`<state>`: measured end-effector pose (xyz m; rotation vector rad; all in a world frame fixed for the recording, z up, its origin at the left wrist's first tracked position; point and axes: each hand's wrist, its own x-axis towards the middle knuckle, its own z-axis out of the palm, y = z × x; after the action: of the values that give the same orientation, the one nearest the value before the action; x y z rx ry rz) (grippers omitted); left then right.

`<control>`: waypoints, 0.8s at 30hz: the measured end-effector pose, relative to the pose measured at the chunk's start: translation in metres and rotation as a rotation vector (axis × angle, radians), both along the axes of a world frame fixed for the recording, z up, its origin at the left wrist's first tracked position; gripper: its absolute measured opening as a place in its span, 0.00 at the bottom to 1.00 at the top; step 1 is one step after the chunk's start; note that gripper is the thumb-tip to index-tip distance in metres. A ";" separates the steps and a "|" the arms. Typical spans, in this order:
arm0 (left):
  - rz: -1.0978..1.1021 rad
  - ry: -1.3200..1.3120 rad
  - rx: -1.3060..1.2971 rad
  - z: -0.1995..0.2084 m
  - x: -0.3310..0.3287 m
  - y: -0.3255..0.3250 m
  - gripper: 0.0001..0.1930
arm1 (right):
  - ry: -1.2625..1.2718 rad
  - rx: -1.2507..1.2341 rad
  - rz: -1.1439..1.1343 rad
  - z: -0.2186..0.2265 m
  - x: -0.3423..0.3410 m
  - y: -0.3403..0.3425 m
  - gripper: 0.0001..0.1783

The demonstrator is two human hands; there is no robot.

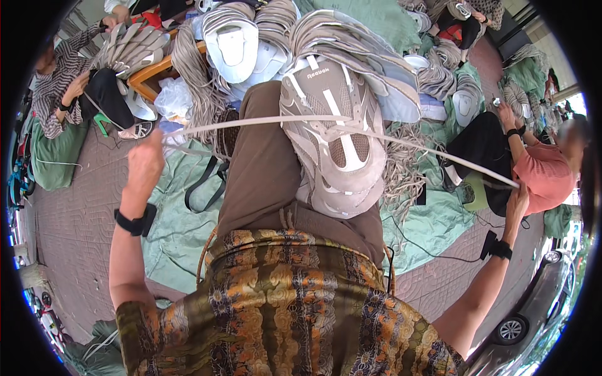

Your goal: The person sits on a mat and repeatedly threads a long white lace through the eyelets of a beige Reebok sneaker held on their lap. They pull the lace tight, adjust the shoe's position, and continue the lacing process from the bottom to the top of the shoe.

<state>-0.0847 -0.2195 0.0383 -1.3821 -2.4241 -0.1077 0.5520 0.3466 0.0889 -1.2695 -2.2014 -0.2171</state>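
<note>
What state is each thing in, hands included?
Shoelace: drawn out to both sides
Left hand: closed on the shoelace
Right hand: closed on the shoelace
Shoe: top side up, partly laced
Loose laces: tangled in a heap
Green sheet: spread out, wrinkled
Plastic bag: crumpled

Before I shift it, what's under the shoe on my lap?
Brown trousers border the shoe at its left and lower edges; whatever lies directly underneath is covered.

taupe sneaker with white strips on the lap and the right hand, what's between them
In the head view, a pale flat shoelace stretches from the taupe sneaker to the right hand; behind it show beige laces and a co-worker's black trousers.
</note>
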 end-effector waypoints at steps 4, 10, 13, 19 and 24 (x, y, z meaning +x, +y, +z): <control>0.238 -0.013 -0.059 -0.031 -0.034 -0.089 0.07 | 0.130 -0.117 -0.140 -0.009 0.048 -0.007 0.11; 0.469 -0.147 -0.009 -0.074 -0.050 -0.162 0.07 | 0.230 -0.125 -0.170 -0.025 0.101 -0.029 0.10; 0.543 -0.171 0.032 -0.091 -0.049 -0.183 0.08 | 0.300 -0.142 -0.171 -0.033 0.115 -0.040 0.11; 0.691 -0.165 0.073 -0.121 -0.042 -0.229 0.08 | 0.350 -0.170 -0.315 -0.051 0.146 -0.056 0.13; 0.766 -0.148 0.134 -0.138 -0.038 -0.246 0.07 | 0.616 -0.244 -0.373 -0.073 0.150 -0.074 0.12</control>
<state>-0.1232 -0.4655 -0.0999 -0.3371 -2.8257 -0.1758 0.7023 0.2722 0.0164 -1.6133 -1.4909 0.2790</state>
